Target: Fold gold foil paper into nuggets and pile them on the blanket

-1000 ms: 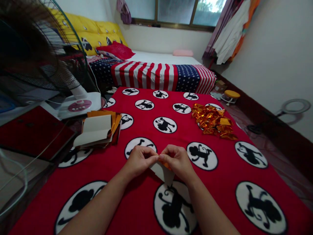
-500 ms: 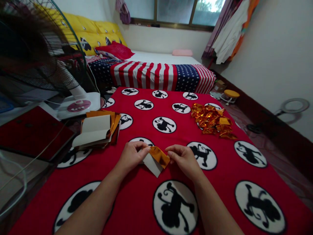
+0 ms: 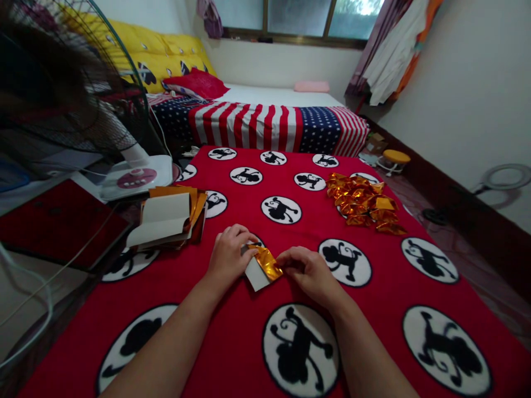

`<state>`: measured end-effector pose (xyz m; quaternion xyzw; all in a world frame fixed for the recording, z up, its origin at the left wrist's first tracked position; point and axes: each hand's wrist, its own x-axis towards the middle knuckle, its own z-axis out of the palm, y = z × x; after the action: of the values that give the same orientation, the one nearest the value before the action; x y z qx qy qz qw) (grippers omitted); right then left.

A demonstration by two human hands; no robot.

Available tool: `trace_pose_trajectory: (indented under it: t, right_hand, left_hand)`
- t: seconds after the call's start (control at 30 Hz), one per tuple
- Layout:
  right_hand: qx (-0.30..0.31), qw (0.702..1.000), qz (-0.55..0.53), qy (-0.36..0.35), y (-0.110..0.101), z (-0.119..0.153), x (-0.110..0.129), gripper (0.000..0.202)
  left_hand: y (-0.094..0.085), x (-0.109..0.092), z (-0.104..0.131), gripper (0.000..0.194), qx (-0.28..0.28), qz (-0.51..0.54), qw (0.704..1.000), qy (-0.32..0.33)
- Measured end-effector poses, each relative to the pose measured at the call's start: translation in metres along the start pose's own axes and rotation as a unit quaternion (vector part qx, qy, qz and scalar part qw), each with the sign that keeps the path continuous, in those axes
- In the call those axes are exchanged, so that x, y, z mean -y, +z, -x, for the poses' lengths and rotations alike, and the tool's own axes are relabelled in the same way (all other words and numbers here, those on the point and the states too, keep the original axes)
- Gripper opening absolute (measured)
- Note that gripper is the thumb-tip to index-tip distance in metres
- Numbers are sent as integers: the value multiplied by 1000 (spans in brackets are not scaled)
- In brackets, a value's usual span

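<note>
A small sheet of gold foil paper [image 3: 258,274], partly folded so that its pale back and a shiny gold strip both show, lies between my two hands. My left hand [image 3: 232,251] pinches its upper left corner with thumb and fingers. At the gold strip's right end, the fingertips of my right hand [image 3: 307,268] are closed on the paper. A stack of gold and white papers [image 3: 164,216] rests at the left edge of the red cloth [image 3: 232,342]. Farther off on the right sits a pile of folded gold pieces [image 3: 360,202].
A caged fan with a white base [image 3: 136,176] stands at the left, beside a dark red panel [image 3: 62,221] and pale cables. Beyond the cloth is a bed with a striped, starred cover [image 3: 265,126]. A yellow-topped stool [image 3: 396,157] is at the right.
The paper has turned and come lower, flatter to the cloth. My left hand has turned over it, and my right fingertips have moved in onto its gold end.
</note>
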<state>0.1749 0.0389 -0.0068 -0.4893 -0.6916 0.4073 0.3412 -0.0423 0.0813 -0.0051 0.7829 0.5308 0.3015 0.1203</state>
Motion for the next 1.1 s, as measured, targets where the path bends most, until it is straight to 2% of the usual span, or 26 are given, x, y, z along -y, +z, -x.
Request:
trace_pose_trajectory:
  t: [0.07,0.13,0.2,0.27,0.33,0.43,0.57,0.67,0.8,1.0,1.1]
  right_hand:
    - [0,1000,19,-10,-1,0,-1,37]
    - [2,999,34,-23,-1,0,0,37]
    - [0,998,51,-42,-1,0,1,37]
    - [-5,996,69,-61,0,0,2,37]
    - [-9,994,81,-73,1,0,2,38]
    - [-13,993,80,-80,1,-1,0,37]
    - [-11,994,68,-79,0,-1,-1,34]
    - [-6,995,69,-73,-1,0,-1,36]
    - [2,994,74,-76,-1,1,1,39]
    - [-3,995,61,-76,0,2,0,43]
    - [-11,995,54,-78,1,2,0,43]
  left_hand:
    - [2,-3,2,11,15,35,999,36]
    - [4,-6,5,19,54,101,991,69]
    - [6,-7,8,27,80,155,981,81]
    - [5,-9,9,29,84,170,979,79]
    - [2,-12,10,26,91,160,979,83]
    - [-9,-22,12,11,115,106,983,97]
    - [-20,-39,23,45,141,-5,983,121]
    - [-21,-46,34,42,154,-41,978,134]
    - [-14,-41,41,34,148,-36,975,163]
    - [-3,-22,37,25,125,11,964,233]
    - [-1,-15,36,22,117,21,962,245]
